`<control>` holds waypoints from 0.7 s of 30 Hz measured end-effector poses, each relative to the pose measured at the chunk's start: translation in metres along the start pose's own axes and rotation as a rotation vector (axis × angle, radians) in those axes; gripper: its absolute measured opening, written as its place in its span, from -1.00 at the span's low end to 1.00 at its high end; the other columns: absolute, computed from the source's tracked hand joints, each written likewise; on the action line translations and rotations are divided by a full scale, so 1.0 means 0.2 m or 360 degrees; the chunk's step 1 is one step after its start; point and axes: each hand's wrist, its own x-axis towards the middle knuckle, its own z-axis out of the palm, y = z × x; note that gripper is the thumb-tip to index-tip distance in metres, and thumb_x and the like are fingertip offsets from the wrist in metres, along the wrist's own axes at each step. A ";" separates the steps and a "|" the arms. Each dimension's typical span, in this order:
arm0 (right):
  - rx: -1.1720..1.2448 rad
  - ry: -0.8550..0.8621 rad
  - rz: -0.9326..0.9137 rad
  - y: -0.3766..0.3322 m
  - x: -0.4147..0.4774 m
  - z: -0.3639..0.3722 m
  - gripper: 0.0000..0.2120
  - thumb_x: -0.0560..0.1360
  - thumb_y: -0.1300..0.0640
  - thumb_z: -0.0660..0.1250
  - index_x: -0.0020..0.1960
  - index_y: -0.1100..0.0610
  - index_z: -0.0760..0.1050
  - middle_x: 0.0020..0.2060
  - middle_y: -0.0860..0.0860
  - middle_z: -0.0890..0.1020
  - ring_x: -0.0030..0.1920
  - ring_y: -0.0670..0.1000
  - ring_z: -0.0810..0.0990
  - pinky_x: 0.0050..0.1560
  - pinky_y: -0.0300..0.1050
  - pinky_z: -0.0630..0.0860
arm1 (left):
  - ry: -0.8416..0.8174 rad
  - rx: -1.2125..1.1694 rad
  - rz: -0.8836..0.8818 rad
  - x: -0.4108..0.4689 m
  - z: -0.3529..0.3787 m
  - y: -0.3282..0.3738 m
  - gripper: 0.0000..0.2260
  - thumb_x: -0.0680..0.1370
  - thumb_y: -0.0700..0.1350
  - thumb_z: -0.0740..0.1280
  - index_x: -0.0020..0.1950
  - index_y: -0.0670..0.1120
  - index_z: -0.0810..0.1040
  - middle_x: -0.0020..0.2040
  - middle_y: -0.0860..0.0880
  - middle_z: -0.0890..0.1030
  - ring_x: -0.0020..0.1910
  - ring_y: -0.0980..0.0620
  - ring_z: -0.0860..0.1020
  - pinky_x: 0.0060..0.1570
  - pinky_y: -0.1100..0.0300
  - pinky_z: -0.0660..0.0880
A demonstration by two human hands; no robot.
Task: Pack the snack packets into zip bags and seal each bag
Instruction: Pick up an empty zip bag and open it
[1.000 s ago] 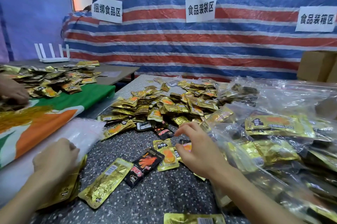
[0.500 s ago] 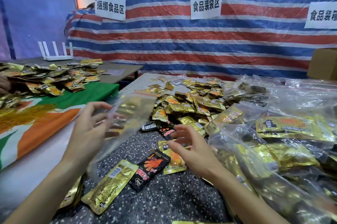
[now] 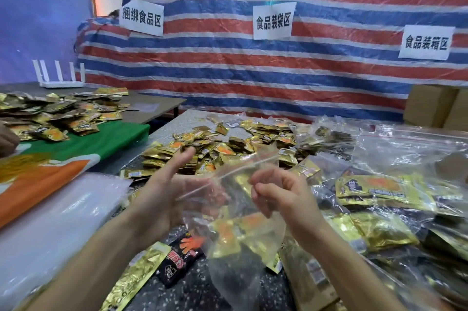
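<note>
I have two bare hands in my feed, the left hand [image 3: 162,191] and the right hand [image 3: 283,196]. The left forearm [image 3: 83,267] and the right forearm [image 3: 354,267] are bare too, uncovered all the way to the frame edge. The fingers look slim. Motion blur softens the fingertips, so I cannot judge the nails.

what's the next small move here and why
Probably pull the zip bag mouth open: it hangs between the left hand and right hand, looks empty, and its zip strip seems closed, while loose snack packets lie behind it.
</note>
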 end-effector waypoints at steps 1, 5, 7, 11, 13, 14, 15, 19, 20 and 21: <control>-0.0016 -0.0021 0.0003 0.01 0.00 0.00 -0.70 0.51 0.47 0.26 -0.21 0.14 0.60 -0.40 0.06 0.57 -0.46 -0.01 0.41 -0.46 -0.22 0.37 | -0.0010 0.0117 0.0001 0.02 0.02 0.02 -0.55 0.42 0.31 0.35 -0.08 -0.05 0.76 -0.07 -0.10 0.73 -0.22 -0.01 0.67 -0.21 0.12 0.59; -0.0064 -0.0114 0.0127 0.02 -0.02 -0.01 -0.76 0.40 0.31 0.29 -0.32 0.07 0.64 -0.49 -0.03 0.53 -0.48 -0.06 0.40 -0.46 -0.25 0.35 | -0.0057 0.0372 -0.0101 0.07 0.03 0.04 -0.76 0.38 0.01 0.47 -0.06 -0.11 0.75 -0.05 -0.12 0.73 -0.27 0.01 0.68 -0.33 0.17 0.59; -0.0262 0.0016 0.0183 0.02 -0.04 -0.02 -0.86 0.49 0.27 0.38 -0.16 0.06 0.62 -0.39 -0.05 0.59 -0.38 -0.09 0.51 -0.35 -0.24 0.46 | -0.0049 0.0427 -0.0129 0.06 0.04 0.02 -0.80 0.44 -0.07 0.47 -0.04 -0.16 0.73 0.00 -0.16 0.72 -0.25 -0.04 0.69 -0.23 0.08 0.57; -0.0998 0.0858 -0.0283 0.05 -0.16 0.03 -0.71 0.43 -0.19 0.45 -0.09 -0.14 0.35 -0.14 -0.16 0.50 -0.07 -0.15 0.49 -0.07 -0.20 0.45 | 0.0329 0.0450 0.0068 0.01 0.10 -0.07 -0.88 0.29 -0.16 0.58 -0.24 -0.16 0.72 -0.20 -0.13 0.72 -0.34 -0.02 0.66 -0.28 0.14 0.61; -0.0919 0.0739 -0.0255 0.03 -0.23 0.10 -0.52 0.42 -0.46 0.27 -0.27 -0.04 0.39 -0.31 -0.08 0.50 -0.27 -0.14 0.46 -0.24 -0.19 0.41 | 0.0422 0.0458 0.0164 -0.02 0.15 -0.11 -0.81 0.25 -0.24 0.63 -0.37 -0.15 0.62 -0.30 -0.09 0.70 -0.37 0.10 0.64 -0.37 0.23 0.56; -0.0800 0.0563 -0.0050 0.01 -0.25 0.13 -0.32 0.35 -0.59 0.18 -0.31 0.07 0.44 -0.35 -0.01 0.54 -0.35 -0.15 0.46 -0.30 -0.18 0.42 | 0.0425 0.0483 0.0180 -0.03 0.18 -0.13 -0.74 0.25 -0.29 0.64 -0.41 -0.13 0.56 -0.34 -0.05 0.68 -0.39 0.16 0.61 -0.40 0.27 0.53; -0.0696 0.0393 0.0164 -0.01 -0.26 0.16 -0.19 0.28 -0.67 0.13 -0.28 0.12 0.51 -0.35 0.03 0.59 -0.39 -0.15 0.48 -0.30 -0.16 0.44 | 0.0406 0.0508 0.0182 -0.04 0.20 -0.14 -0.68 0.25 -0.33 0.63 -0.44 -0.09 0.51 -0.39 -0.02 0.65 -0.42 0.17 0.58 -0.42 0.29 0.49; -0.0521 0.0286 0.0340 -0.03 -0.27 0.18 -0.56 0.49 -0.25 0.36 -0.30 0.10 0.59 -0.42 0.07 0.63 -0.38 -0.08 0.56 -0.14 0.14 0.59 | 0.0179 0.0409 0.0085 -0.08 0.23 -0.14 -0.65 0.24 -0.25 0.64 -0.45 -0.02 0.47 -0.39 -0.12 0.59 -0.47 0.03 0.53 -0.50 0.25 0.43; -0.0471 0.0299 0.0341 -0.03 -0.27 0.17 -0.65 0.54 -0.08 0.39 -0.33 0.10 0.59 -0.43 0.06 0.63 -0.38 -0.05 0.58 -0.12 0.20 0.59 | 0.0105 0.0339 0.0023 -0.10 0.23 -0.12 -0.69 0.22 -0.15 0.66 -0.44 -0.03 0.52 -0.36 -0.13 0.60 -0.44 0.02 0.55 -0.48 0.25 0.46; -0.0440 0.0297 0.0348 -0.03 -0.27 0.15 -0.69 0.54 0.03 0.39 -0.36 0.09 0.60 -0.44 0.06 0.62 -0.37 -0.04 0.59 -0.12 0.22 0.59 | 0.0052 0.0313 -0.0027 -0.11 0.23 -0.10 -0.70 0.22 -0.02 0.68 -0.43 -0.04 0.56 -0.35 -0.12 0.60 -0.41 0.02 0.57 -0.43 0.25 0.50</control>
